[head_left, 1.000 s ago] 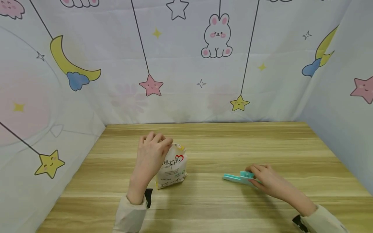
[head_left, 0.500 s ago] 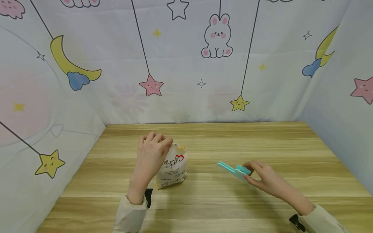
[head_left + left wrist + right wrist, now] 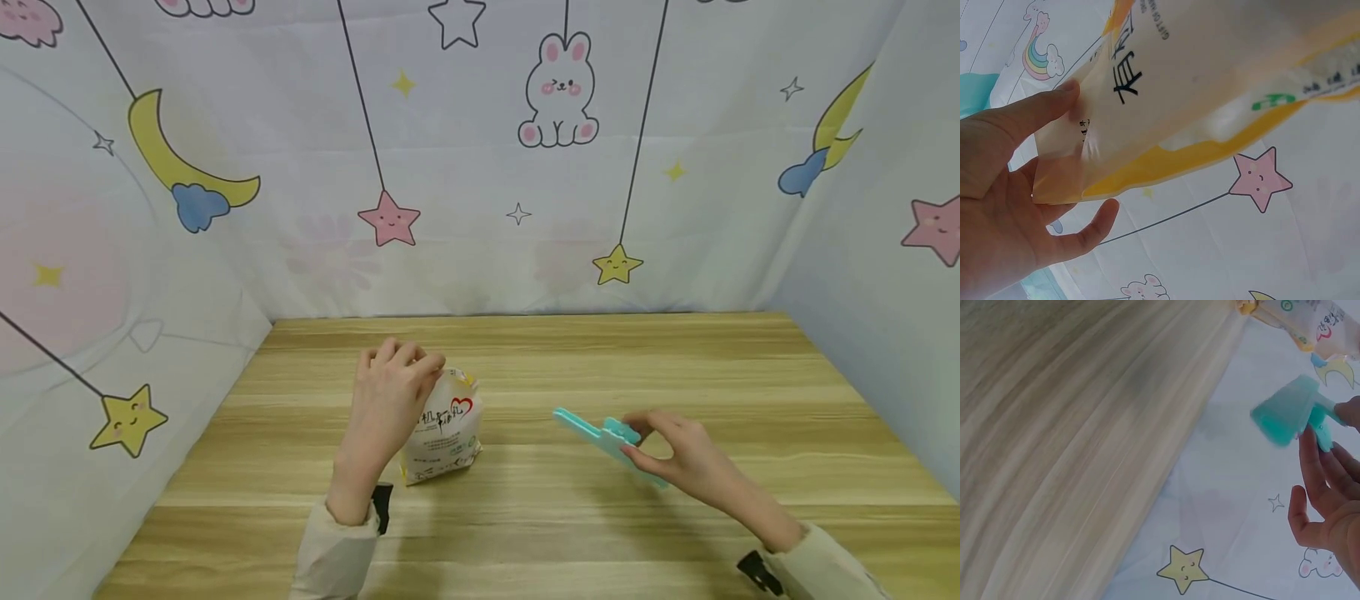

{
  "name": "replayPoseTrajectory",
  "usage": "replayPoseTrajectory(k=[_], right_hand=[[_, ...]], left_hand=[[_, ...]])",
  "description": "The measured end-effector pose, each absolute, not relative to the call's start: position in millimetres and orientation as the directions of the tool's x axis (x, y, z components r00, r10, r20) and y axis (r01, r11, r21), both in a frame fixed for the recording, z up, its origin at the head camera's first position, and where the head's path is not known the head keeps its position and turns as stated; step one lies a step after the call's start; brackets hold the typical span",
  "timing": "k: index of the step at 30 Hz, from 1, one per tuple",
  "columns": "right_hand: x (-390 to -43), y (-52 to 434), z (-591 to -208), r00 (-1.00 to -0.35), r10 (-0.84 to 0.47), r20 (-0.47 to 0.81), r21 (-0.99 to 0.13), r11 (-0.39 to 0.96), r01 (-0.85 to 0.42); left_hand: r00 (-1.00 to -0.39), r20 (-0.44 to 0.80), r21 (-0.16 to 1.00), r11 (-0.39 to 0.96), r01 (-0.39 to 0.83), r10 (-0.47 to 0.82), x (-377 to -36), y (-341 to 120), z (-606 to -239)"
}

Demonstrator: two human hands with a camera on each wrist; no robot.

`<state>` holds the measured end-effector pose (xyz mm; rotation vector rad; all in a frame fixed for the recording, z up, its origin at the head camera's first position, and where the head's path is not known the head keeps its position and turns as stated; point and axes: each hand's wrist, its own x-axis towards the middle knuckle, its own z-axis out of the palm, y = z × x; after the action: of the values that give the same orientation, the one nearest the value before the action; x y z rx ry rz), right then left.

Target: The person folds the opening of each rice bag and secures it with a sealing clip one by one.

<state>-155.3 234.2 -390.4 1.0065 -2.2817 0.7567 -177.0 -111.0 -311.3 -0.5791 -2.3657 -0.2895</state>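
My left hand (image 3: 392, 396) pinches the upper left corner of a white plastic bag (image 3: 444, 442) printed with black lettering and a red heart. The bag stands upright on the table, left of centre. In the left wrist view, the thumb lies over the bag's corner (image 3: 1060, 169) and the other fingers are behind or below it. To the right, my right hand (image 3: 690, 458) holds a teal bag clip (image 3: 613, 442) between thumb and fingers, raised off the tabletop and tilted, its long end toward the bag. One wide end of the clip (image 3: 1288, 412) shows in the right wrist view.
The wood-grain table (image 3: 525, 542) has a white cloth (image 3: 480, 275) with cartoon stars, moons and a rabbit hanging behind it and along both sides. Black straps (image 3: 760, 573) show at both wrists near the pale sleeves.
My right hand has lifted the bag clip off the table and shifted it slightly left, tilting its long end up toward the bag. The left hand and the bag have stayed still.
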Motion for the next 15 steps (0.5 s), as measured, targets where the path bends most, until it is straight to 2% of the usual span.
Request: replayPoseTrajectory(k=[5,12,15], right_hand=[[-156.2,232.4,-388.7,-0.58,-0.487,0.653,-0.294,0.543,-0.787],[-158.7,229.4,-389.3,-0.527,-0.515,0.676,-0.269,0.493,-0.827],[-158.1,228.6,-388.9,-0.539,-0.517,0.665,-0.277,0.5,-0.821]], left_hand=[[-0.672,0.665,0.057,0.875,0.481,0.326,-177.4,-111.3,-310.7],[-0.677,0.66,0.058,0.877,0.478,0.326,-176.9,-111.1,-310.1],[-0.679,0.658,0.06,0.876,0.478,0.325,-176.7,-110.9,-310.2]])
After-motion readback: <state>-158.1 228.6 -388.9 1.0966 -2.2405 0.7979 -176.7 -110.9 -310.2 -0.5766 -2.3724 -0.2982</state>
